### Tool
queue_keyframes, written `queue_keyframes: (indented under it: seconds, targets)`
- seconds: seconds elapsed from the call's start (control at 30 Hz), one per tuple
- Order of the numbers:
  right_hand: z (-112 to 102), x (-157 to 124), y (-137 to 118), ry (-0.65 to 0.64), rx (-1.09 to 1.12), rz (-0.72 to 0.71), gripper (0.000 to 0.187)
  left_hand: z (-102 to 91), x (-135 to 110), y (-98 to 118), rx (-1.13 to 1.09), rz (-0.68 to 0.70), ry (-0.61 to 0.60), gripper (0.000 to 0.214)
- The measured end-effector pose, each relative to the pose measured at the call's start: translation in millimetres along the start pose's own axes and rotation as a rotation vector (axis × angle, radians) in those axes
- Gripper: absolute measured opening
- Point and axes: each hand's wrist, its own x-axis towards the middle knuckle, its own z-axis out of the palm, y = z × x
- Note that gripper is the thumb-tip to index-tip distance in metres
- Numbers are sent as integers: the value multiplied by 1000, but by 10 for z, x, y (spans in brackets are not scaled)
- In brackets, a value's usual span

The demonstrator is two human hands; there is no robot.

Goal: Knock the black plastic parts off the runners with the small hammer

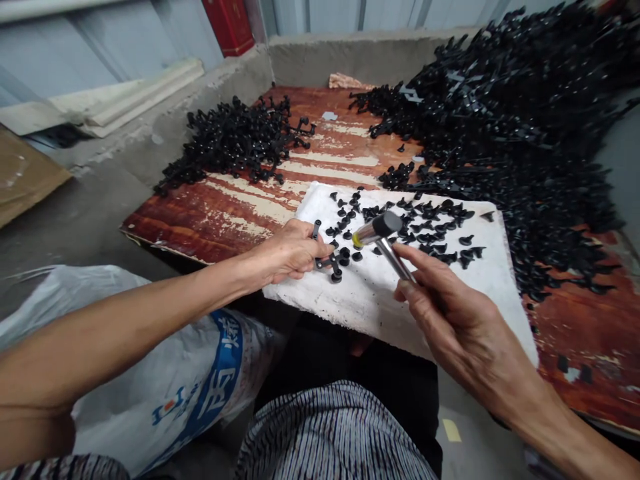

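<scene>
Head view — both hands at the white pad, hammer over a black part

I log the left hand (293,253) at the near-left edge of the white pad (380,307). Its grip is closed on a black plastic piece (334,262), fingers curled over the piece's left end and pressing it flat on the pad. The round caps of the piece stick out to the right of the fingertips.

The right hand (450,320) has its grip closed around the thin metal shaft of a small hammer (376,230). The hammer head is tilted, yellow face to the left and dark face to the right. It sits just above and to the right of the held piece; I cannot tell whether it touches anything.

Loose black caps (430,227) are scattered across the far half of the pad, some just beside the hammer head.

The pad lies on a worn red counter (225,213). A smaller heap of black parts (235,140) lies on the counter's far left. A much larger heap (525,133) covers the right side, running up to the pad's right edge.

A white woven bag (165,387) with blue print sits below the counter, under the left forearm.
</scene>
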Motion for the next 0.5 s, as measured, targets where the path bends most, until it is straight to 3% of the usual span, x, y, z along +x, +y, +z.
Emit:
queue_keyframes:
  seconds: [0.1, 0.23, 0.4, 0.5]
  targets:
    - [-17, 11, -16, 44, -69, -98, 46, 8, 4, -8, 2, 16, -8, 27]
    - [-29, 26, -17, -40, -157, -189, 47, -6, 26, -58, -11, 44, -14, 26]
    - [-47, 0, -130, 129, -191, -217, 55, -29, 26, -99, -18, 47, -32, 25]
    - [-34, -1, -104, -11, -236, -242, 54, -12, 1, -74, -17, 43, -27, 26]
